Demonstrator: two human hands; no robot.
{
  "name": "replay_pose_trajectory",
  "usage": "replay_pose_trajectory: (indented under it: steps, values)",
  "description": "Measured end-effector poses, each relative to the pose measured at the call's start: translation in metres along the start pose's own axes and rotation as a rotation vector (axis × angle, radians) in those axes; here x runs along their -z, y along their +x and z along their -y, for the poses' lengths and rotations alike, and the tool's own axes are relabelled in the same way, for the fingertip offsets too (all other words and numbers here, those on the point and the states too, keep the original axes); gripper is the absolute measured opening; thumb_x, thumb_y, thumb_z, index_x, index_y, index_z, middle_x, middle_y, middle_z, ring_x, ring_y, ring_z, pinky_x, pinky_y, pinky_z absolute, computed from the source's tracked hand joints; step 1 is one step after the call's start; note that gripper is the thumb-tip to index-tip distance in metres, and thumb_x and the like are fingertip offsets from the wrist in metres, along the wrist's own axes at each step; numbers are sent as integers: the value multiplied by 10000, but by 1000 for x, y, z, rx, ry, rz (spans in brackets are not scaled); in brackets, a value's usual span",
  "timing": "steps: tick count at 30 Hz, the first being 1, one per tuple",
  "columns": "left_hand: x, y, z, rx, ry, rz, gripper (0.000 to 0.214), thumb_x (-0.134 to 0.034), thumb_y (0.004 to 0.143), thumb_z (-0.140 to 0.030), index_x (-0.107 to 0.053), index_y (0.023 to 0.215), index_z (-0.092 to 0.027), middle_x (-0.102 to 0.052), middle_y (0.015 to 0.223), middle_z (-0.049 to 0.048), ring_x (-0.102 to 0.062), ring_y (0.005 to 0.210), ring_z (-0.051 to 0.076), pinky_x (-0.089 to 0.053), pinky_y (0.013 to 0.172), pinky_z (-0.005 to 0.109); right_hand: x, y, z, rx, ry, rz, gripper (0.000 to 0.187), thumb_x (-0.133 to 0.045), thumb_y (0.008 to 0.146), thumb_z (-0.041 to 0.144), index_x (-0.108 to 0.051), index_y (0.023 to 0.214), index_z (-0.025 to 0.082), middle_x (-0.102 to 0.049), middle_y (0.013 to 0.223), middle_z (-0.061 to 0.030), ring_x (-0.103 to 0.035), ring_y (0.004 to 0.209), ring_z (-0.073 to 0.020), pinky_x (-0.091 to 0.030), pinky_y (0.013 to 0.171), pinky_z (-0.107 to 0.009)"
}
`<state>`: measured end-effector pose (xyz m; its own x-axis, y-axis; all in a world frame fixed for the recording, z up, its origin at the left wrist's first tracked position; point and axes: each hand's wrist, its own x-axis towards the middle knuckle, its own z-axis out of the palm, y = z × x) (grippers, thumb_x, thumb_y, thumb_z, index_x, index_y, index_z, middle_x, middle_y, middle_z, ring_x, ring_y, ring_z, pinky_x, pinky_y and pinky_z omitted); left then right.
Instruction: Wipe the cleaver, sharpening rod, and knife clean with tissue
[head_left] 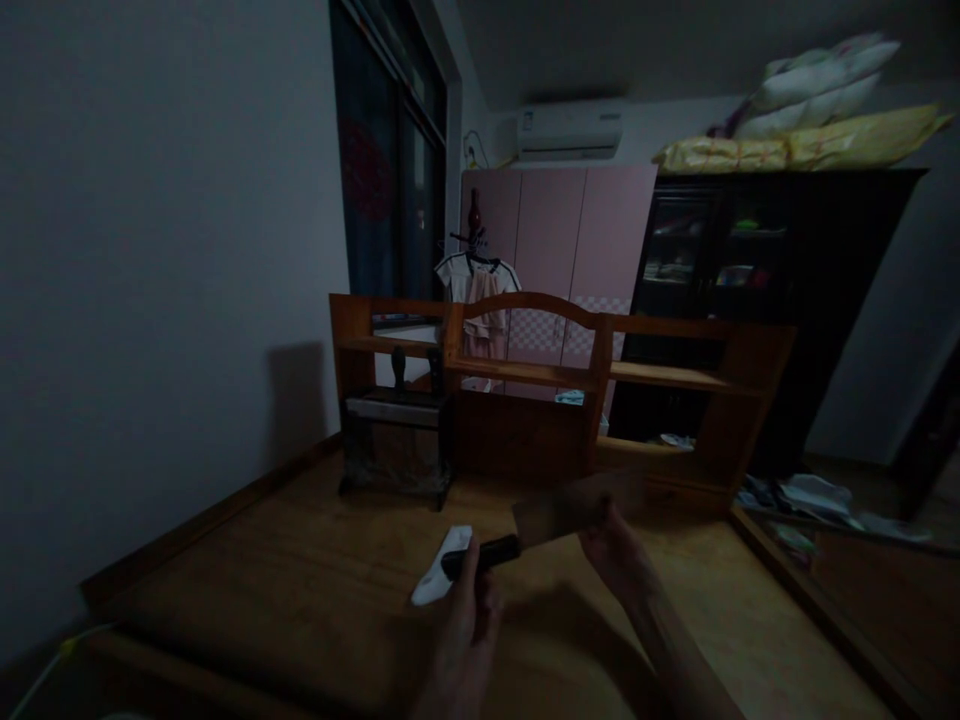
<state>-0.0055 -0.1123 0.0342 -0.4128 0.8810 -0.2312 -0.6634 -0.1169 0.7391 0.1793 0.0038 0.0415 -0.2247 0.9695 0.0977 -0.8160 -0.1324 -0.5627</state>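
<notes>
My left hand (pixel 465 620) is closed around the black handle of a cleaver (pixel 559 515), holding it level above the wooden desk (pixel 300 590). The wide blade points right. My right hand (pixel 611 545) touches the blade near its lower edge, fingers curled against the metal. A white cloth or paper piece (pixel 442 565) sits under my left hand, partly hidden; whether the hand holds it is unclear. A dark knife block (pixel 394 440) with two handles sticking up stands on the desk at the back left.
A wooden shelf unit (pixel 562 390) runs along the desk's back edge. Behind it are pink wardrobe doors (pixel 577 240), hanging clothes (pixel 480 290), a dark cabinet (pixel 750 260) with bedding on top, and a wall air conditioner (pixel 570 130). The room is dim.
</notes>
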Motion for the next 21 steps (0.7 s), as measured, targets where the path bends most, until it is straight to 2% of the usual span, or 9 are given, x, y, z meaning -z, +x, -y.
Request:
replay_pose_trajectory:
  steps: [3,5,8,10,12,15,19,21]
  values:
    - [-3,13,-10,35,-2,-23,481,-707,655,-623,-551,601,-172,-503,455,-14,-412,309,74,-277,294,179,2,-6,-1,-7,-57,19,327,-885,535,362,-710,806,309,-728,981,21,-625,1046,-214,-475,975,-367]
    - [-6,15,-21,14,36,9,521,-655,675,-661,-578,574,-156,-547,467,28,-466,333,104,-307,303,198,2,-8,-1,-13,-73,32,334,-902,484,389,-705,745,323,-728,962,30,-612,1067,-236,-435,1015,-406]
    - [-11,11,-46,-182,213,79,570,-556,748,-672,-601,530,-147,-592,487,74,-508,357,129,-349,331,219,-1,-10,-2,-50,-105,113,385,-894,489,431,-714,812,324,-715,1029,12,-595,1098,-249,-382,1054,-427]
    - [-17,9,-74,-373,355,61,580,-494,794,-663,-595,515,-164,-592,471,71,-516,353,143,-375,346,235,-5,-11,-6,-133,-169,221,447,-857,549,480,-715,928,290,-684,1126,-38,-575,1135,-271,-353,1064,-453]
    - [-25,8,-116,-571,490,56,526,-471,824,-638,-647,640,-178,-615,502,51,-554,389,170,-406,358,248,-9,-13,-12,-230,-252,336,513,-807,623,508,-695,1042,234,-635,1215,-98,-552,1166,-302,-328,1068,-481]
    - [-44,10,-200,-757,663,-42,555,-480,812,-658,-673,772,-139,-633,533,53,-571,410,186,-428,360,261,-10,-16,-21,-289,-355,414,508,-739,731,462,-654,1139,172,-597,1261,-143,-549,1172,-310,-302,1074,-484]
    - [-81,15,-320,-1102,891,-81,717,-414,857,-660,-643,798,16,-640,600,105,-579,469,137,-469,484,245,-6,-14,-25,-266,-446,339,404,-692,784,393,-661,1111,157,-630,1213,-141,-588,1125,-286,-323,1064,-462]
    - [-102,19,-367,-1249,1110,-69,792,-323,902,-634,-625,798,92,-626,608,104,-568,496,87,-458,573,230,-2,-10,-24,-265,-461,285,372,-693,779,382,-670,1085,172,-639,1201,-131,-598,1112,-276,-345,1054,-446]
